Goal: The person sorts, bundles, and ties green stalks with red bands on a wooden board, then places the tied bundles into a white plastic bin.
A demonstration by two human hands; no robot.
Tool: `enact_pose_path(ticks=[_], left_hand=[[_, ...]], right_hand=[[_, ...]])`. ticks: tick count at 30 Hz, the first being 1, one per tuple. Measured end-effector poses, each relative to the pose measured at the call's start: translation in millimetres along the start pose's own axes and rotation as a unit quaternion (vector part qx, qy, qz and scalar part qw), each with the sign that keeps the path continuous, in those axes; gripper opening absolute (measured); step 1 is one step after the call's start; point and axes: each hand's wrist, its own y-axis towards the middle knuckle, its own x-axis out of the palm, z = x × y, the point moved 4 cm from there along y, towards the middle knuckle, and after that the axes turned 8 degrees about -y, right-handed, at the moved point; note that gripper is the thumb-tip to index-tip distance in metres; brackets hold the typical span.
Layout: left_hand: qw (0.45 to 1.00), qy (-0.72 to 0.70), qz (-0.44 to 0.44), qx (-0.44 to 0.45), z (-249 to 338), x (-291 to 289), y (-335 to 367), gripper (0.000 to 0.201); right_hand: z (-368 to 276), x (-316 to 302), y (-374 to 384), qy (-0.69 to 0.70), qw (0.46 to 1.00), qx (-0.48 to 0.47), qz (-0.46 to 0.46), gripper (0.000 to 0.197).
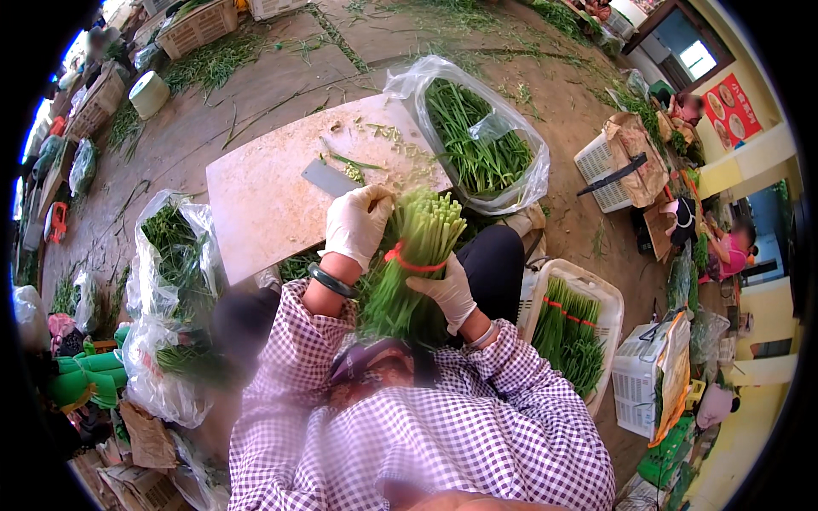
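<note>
I have the bundle of green stalks (pixel 396 294) in front of my body, above my lap, between my two hands and just beside the near right corner of the worktop (pixel 256 192), which is a pale board. The bundle stands tilted: its long axis goes from my lap upward and away from me, leaning a little to the right. The pale cut ends point to the far side, and the green leafy ends hang toward me. A red band (pixel 423 265) goes around it, crosswise to this axis.

My right grip (pixel 449 295), in a white glove, is closed around the right side of the bundle, with the thumb lying across the stalks just below the band. My left grip (pixel 356 226), also gloved, is at the left of the cut ends, fingers bent — I cannot tell if they pinch a stalk.

On the worktop a grey blade (pixel 331 179) lies flat, near small cut pieces. About writing — a red poster (pixel 731 111) on the wall at right carries pale characters and food pictures.
</note>
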Motion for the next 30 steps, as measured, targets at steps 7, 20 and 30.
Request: enact_pose_path(ticks=[7,20,30], left_hand=[[0.990,-0.126,-0.068,-0.008,-25.8,0.2,-8.6,0.033],[0.907,-0.332,-0.245,-0.087,-51.9,45.4,-58.0,0.102],[0.969,-0.094,-0.221,-0.062,-46.4,46.1,-53.8,0.092]], right_hand=[[-5.2,-1.6,0.0,0.015,1.000,0.026,-0.003,0.073],[11.1,-8.4,8.8,0.090,0.996,-0.005,-0.027,0.049],[-78.9,-85.2,55.2,-0.242,0.944,-0.198,0.105,0.063]])
